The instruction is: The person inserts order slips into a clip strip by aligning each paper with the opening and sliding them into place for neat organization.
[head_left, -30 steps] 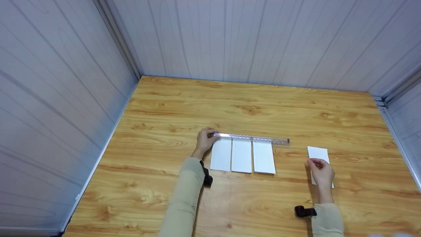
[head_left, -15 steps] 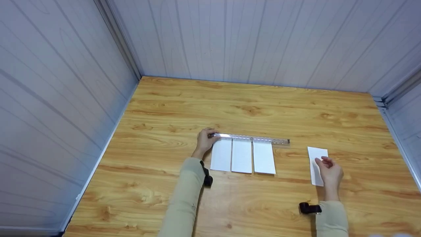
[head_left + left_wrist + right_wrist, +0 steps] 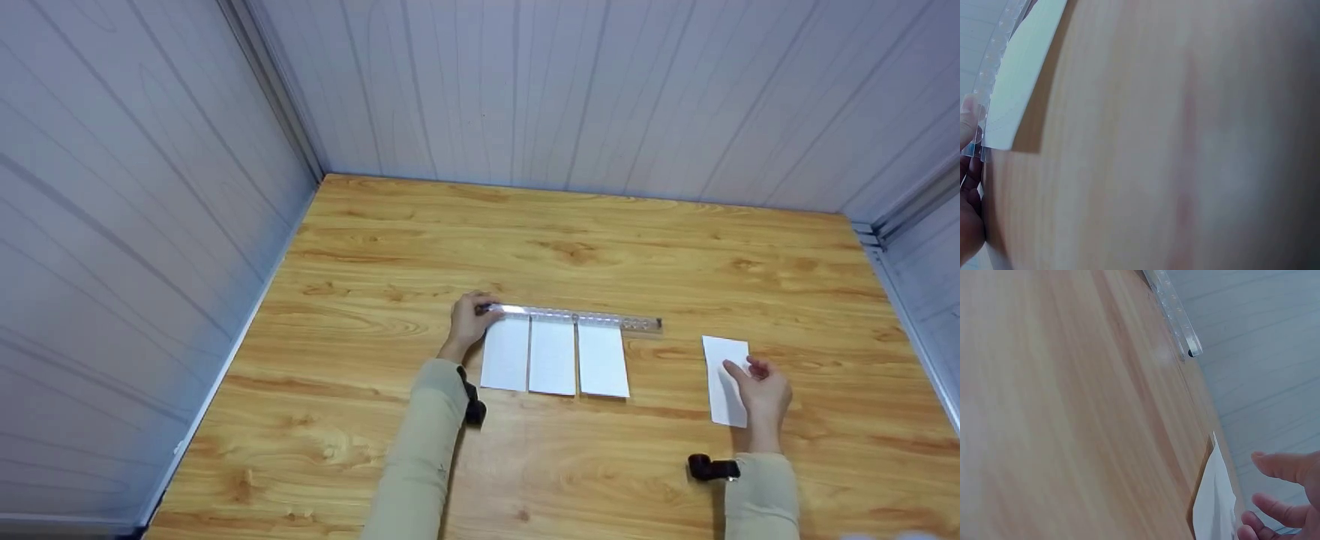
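Observation:
In the head view my left hand (image 3: 466, 322) pinches the left end of a clear plastic strip (image 3: 574, 315) marked with a row of round bumps. Its thumb lies on top and its fingers beneath, as the left wrist view shows. Three white paper cards (image 3: 552, 356) line up side by side along the strip's near edge. To the right a separate white card (image 3: 724, 375) lies on the table. My right hand (image 3: 1292, 495) is over that card's right side, thumb and fingers apart, holding nothing. Whether a fingertip touches the card I cannot tell.
The wood-grain table (image 3: 570, 251) meets pale panel walls (image 3: 480, 90) at the back and both sides. A black wrist camera (image 3: 474, 405) sits on the left cuff, another (image 3: 712, 468) on the right.
My right hand has moved to the right across the lone card, uncovering more of it, and its thumb and fingers have parted. The left hand and the strip have stayed put.

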Demonstrator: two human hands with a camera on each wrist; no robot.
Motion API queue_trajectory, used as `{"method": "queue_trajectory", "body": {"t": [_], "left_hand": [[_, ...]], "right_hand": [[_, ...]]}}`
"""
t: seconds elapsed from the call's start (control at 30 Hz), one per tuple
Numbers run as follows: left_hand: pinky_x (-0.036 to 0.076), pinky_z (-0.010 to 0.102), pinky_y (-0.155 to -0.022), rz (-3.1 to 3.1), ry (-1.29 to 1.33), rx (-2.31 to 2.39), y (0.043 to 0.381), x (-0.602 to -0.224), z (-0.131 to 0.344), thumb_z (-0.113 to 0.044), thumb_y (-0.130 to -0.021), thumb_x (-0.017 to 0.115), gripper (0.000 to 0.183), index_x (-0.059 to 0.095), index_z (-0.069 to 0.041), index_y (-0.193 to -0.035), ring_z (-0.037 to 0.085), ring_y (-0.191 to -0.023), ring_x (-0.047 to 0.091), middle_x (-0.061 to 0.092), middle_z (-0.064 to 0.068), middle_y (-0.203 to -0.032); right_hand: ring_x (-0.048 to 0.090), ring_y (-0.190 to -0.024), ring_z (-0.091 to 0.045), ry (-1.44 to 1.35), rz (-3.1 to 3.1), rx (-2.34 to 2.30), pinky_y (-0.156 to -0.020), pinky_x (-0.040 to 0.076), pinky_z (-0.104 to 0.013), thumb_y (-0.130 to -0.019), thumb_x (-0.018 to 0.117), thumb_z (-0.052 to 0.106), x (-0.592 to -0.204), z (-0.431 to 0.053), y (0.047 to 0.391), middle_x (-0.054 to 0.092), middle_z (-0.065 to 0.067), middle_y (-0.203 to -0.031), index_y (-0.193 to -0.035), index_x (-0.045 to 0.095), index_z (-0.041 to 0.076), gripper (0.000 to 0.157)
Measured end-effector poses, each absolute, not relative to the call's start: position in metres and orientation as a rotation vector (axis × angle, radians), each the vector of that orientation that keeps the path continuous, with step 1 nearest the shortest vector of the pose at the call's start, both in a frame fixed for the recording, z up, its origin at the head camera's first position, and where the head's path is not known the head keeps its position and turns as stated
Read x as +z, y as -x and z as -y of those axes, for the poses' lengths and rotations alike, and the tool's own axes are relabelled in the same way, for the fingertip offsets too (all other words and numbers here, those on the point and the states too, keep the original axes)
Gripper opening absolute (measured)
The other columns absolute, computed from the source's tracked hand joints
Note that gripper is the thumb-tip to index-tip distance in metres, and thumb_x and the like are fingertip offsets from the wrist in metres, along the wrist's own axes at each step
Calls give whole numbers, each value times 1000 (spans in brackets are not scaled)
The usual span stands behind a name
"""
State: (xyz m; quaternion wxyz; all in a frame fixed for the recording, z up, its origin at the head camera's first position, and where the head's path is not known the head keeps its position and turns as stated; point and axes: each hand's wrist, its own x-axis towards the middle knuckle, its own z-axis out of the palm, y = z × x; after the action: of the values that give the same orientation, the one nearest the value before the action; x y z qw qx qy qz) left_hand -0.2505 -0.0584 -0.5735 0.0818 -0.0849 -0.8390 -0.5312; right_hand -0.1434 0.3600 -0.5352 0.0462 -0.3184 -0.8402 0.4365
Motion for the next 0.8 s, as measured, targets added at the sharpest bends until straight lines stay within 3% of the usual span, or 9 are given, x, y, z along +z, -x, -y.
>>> {"method": "queue_trajectory", "body": {"t": [0.5,0.8], "left_hand": [[47,32,-71,2469,306,-1636,249,-572,58,-1,-73,69,15,67,7,-87,27,-81,57,61,16,-89],[47,32,-71,2481,300,-1635,249,-572,59,-1,-74,69,15,67,6,-87,27,-82,57,61,16,-90]], "right_hand": [[43,-99,-28,971,2603,1288,-79,34,-32,-75,69,24,-538,-366,146,47,-24,-112,-116,46,-9,57],[44,-92,-27,1009,2644,1309,-66,34,-26,-71,72,25,-539,-368,148,48,-22,-107,-114,46,-9,60]]}}
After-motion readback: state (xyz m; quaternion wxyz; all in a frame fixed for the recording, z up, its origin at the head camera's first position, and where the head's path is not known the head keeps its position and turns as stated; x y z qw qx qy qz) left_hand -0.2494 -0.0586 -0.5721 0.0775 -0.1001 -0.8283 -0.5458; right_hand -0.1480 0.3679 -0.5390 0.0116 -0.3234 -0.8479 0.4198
